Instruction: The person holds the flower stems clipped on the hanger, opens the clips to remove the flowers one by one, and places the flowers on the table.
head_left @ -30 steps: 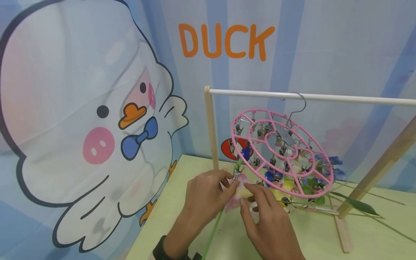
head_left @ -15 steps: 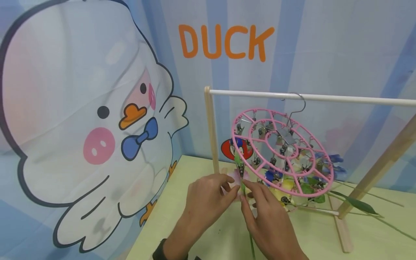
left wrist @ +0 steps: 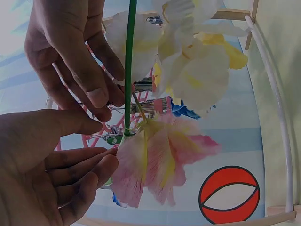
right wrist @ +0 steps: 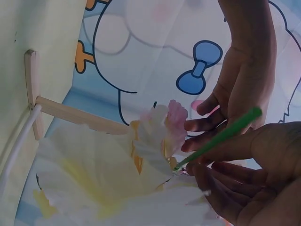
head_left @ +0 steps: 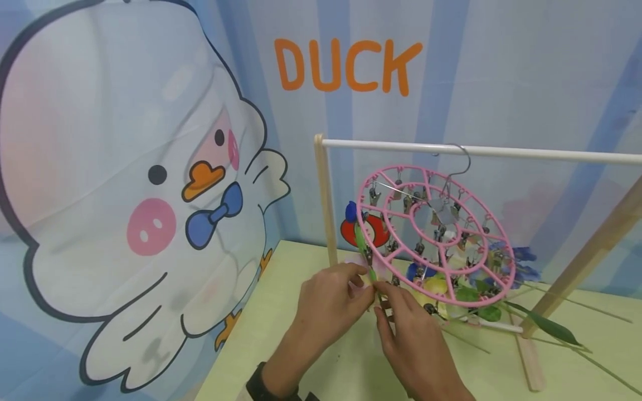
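An artificial flower's green stem point(left wrist: 130, 61) hangs from a small metal clip point(left wrist: 115, 138) at the left of the pink ring hanger point(head_left: 396, 263). Its pink petals point(left wrist: 155, 160) show beside the clip. My left hand point(head_left: 328, 298) reaches in from the left, thumb and fingertips parted right at the clip. From the right, my right hand point(head_left: 416, 334) has index finger and thumb at the stem just below the clip; I cannot tell whether they pinch it. A blue flower point(head_left: 351, 211) and a green leaf point(head_left: 360, 239) show above the clip.
The hanger's metal hook hangs on the white bar point(head_left: 391, 146) of a wooden stand point(head_left: 326, 200). White and yellow flowers point(left wrist: 197, 80) hang from other clips. Several long stems and a dark leaf point(head_left: 546, 323) stick out at the right, over the pale table point(head_left: 301, 267).
The left fingers have come off the clip. The stem's lower end has swung from left to right. The pink hanger has turned slightly, its blue flower shifting left.
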A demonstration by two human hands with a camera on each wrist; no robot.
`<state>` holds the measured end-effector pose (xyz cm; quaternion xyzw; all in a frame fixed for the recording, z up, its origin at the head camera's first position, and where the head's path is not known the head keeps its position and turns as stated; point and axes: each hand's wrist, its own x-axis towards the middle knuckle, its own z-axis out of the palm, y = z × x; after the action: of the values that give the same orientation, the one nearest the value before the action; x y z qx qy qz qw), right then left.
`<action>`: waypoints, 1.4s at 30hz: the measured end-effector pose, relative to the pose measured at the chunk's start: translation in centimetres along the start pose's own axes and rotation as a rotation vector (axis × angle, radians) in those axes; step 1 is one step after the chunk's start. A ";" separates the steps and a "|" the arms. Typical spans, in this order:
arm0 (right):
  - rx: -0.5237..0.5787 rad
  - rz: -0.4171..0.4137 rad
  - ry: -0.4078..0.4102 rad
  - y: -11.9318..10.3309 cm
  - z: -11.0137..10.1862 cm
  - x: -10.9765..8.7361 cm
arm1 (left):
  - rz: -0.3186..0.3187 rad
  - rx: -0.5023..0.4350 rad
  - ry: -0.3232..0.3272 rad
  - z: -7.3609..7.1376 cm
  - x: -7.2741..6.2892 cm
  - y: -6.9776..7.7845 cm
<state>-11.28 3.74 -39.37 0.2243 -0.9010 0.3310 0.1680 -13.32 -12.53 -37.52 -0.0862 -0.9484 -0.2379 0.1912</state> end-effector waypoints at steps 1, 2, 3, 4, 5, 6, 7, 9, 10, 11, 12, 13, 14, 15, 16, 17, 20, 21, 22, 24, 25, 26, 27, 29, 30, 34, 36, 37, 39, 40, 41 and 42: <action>0.005 0.004 -0.004 0.0 0.0 0.0 | -0.009 -0.007 -0.008 0.0 0.1 0.0; 0.010 0.009 -0.009 0.0 0.0 0.0 | -0.018 -0.012 -0.015 0.1 0.1 0.0; 0.014 0.014 -0.014 0.0 0.0 0.0 | -0.024 -0.012 -0.020 0.1 0.2 0.1; 0.019 0.017 -0.018 0.0 0.0 0.0 | -0.031 -0.013 -0.024 0.1 0.3 0.1; 0.027 0.021 -0.024 0.0 0.0 0.0 | -0.037 -0.010 -0.026 0.1 0.4 0.1; 0.034 0.024 -0.027 0.0 0.0 0.0 | -0.042 -0.005 -0.025 0.1 0.5 0.1; 0.038 0.027 -0.031 0.0 0.0 0.0 | -0.045 0.002 -0.023 0.1 0.6 0.0; 0.041 0.032 -0.035 0.0 0.0 0.0 | -0.048 0.017 -0.011 0.2 0.8 -0.1; 0.042 0.035 -0.038 -0.1 0.0 0.0 | -0.051 0.025 -0.005 0.3 0.9 -0.1; 0.043 0.038 -0.041 -0.1 0.0 0.0 | -0.055 0.032 0.000 0.4 1.0 -0.2; 0.042 0.041 -0.043 -0.1 0.0 0.0 | -0.059 0.038 0.006 0.5 1.1 -0.3; 0.040 0.044 -0.046 -0.1 0.0 0.0 | -0.063 0.037 0.010 0.6 1.2 -0.3; 0.041 0.047 -0.050 -0.2 -0.1 0.1 | -0.066 0.040 0.015 0.7 1.3 -0.4; 0.040 0.050 -0.054 -0.2 -0.1 0.1 | -0.069 0.041 0.019 0.7 1.4 -0.4; 0.039 0.052 -0.057 -0.3 -0.1 0.1 | -0.074 0.044 0.021 0.8 1.5 -0.4; 0.038 0.053 -0.059 -0.3 -0.1 0.1 | -0.076 0.045 0.023 0.9 1.6 -0.5; 0.029 0.052 -0.056 -0.4 -0.1 0.0 | -0.085 0.057 0.026 1.0 1.9 -0.5; 0.025 0.050 -0.052 -0.4 -0.1 0.0 | -0.091 0.060 0.025 1.1 2.0 -0.5; 0.023 0.050 -0.048 -0.5 -0.1 0.0 | -0.099 0.063 0.022 1.2 2.1 -0.5; 0.022 0.050 -0.043 -0.5 -0.1 0.0 | -0.116 0.067 0.017 1.3 2.3 -0.4; 0.023 0.052 -0.042 -0.6 -0.1 0.0 | -0.127 0.068 0.011 1.3 2.3 -0.3; 0.024 0.053 -0.041 -0.7 -0.2 0.0 | -0.137 0.067 0.003 1.4 2.4 -0.2; 0.025 0.056 -0.041 -0.7 -0.2 0.0 | -0.146 0.066 -0.004 1.5 2.4 -0.2; 0.023 0.058 -0.039 -0.8 -0.3 0.0 | -0.160 0.061 -0.016 1.5 2.5 0.0; 0.021 0.058 -0.038 -0.8 -0.3 0.0 | -0.165 0.058 -0.020 1.6 2.6 0.1; 0.015 0.049 -0.028 -0.9 -0.4 0.0 | -0.171 0.064 -0.023 1.6 2.6 0.2; 0.011 0.044 -0.024 -1.0 -0.4 0.0 | -0.173 0.071 -0.029 1.6 2.6 0.2; 0.008 0.042 -0.020 -1.0 -0.4 -0.1 | -0.175 0.071 -0.033 1.6 2.6 0.2; 0.004 0.038 -0.012 -1.0 -0.4 -0.1 | -0.177 0.073 -0.043 1.5 2.6 0.2; 0.004 0.035 -0.008 -1.0 -0.4 -0.1 | -0.176 0.072 -0.046 1.5 2.6 0.1; 0.004 0.032 -0.004 -1.0 -0.3 -0.1 | -0.176 0.071 -0.047 1.5 2.5 0.1; 0.004 0.026 0.001 -1.0 -0.3 -0.1 | -0.174 0.072 -0.047 1.4 2.5 0.1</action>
<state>-10.62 3.34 -38.68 0.2126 -0.9032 0.3349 0.1637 -16.03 -11.56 -37.64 -0.0022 -0.9644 -0.2171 0.1507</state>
